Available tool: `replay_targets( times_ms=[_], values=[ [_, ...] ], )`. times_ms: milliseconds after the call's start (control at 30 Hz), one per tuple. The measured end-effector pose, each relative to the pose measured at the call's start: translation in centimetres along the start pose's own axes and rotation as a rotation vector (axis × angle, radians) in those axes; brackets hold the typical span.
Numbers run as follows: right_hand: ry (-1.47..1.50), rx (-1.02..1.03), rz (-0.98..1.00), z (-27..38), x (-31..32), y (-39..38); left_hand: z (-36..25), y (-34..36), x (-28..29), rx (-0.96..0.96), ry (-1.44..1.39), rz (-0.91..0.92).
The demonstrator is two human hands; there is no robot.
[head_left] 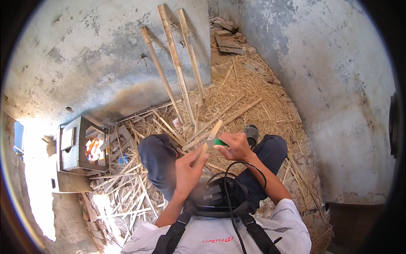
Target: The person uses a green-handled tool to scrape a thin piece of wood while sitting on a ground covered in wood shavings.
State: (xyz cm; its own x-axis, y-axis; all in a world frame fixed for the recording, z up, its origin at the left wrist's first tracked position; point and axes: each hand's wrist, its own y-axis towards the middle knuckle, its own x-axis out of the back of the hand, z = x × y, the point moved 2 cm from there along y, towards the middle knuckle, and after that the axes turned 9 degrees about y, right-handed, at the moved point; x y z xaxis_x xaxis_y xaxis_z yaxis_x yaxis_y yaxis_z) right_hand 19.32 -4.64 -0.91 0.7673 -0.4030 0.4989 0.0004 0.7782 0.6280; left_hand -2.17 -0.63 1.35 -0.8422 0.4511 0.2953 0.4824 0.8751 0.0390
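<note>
My left hand point(188, 172) is closed around the lower part of a pale, flat bamboo strip point(216, 128), which slants up and away from me between my knees. My right hand point(237, 146) grips a knife by its green handle point(219, 142). The short grey blade point(210, 143) lies across the strip just beyond my left fingers, and it looks to be touching it. How deep the edge sits in the strip cannot be made out.
Three bamboo poles point(172, 51) lean on the grey wall ahead. To the left stands a metal box point(76, 142) with a bright, fire-like glow inside. Straw point(270, 112) and split strips point(135, 203) litter the floor. A black cable point(230, 199) hangs by my chest.
</note>
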Motion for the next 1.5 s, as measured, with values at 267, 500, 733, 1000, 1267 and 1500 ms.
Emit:
replay_targets(
  times_ms=[267,500,733,1000,1267,1500],
  values=[
    [-0.047,-0.027,-0.032,-0.3,-0.2,0.0,0.2,0.3,-0.4,-0.043,0.099,-0.056],
    [-0.163,-0.451,-0.322,-4.4,5.5,0.8,-0.2,-1.9,0.8,0.241,-0.031,0.120],
    [-0.044,-0.260,-0.219,-1.8,4.2,0.7,0.1,-0.8,2.1,0.415,-0.428,0.335],
    [0.001,-0.059,0.025,-0.4,1.1,0.2,0.4,0.1,1.0,0.374,-0.303,0.314],
    [-0.079,-0.097,0.019,-0.3,0.9,0.5,1.1,0.6,-0.2,0.110,-0.017,0.110],
    [-0.115,-0.105,0.001,-0.3,1.2,0.7,1.6,0.4,0.0,0.124,-0.003,0.110]
  ],
)
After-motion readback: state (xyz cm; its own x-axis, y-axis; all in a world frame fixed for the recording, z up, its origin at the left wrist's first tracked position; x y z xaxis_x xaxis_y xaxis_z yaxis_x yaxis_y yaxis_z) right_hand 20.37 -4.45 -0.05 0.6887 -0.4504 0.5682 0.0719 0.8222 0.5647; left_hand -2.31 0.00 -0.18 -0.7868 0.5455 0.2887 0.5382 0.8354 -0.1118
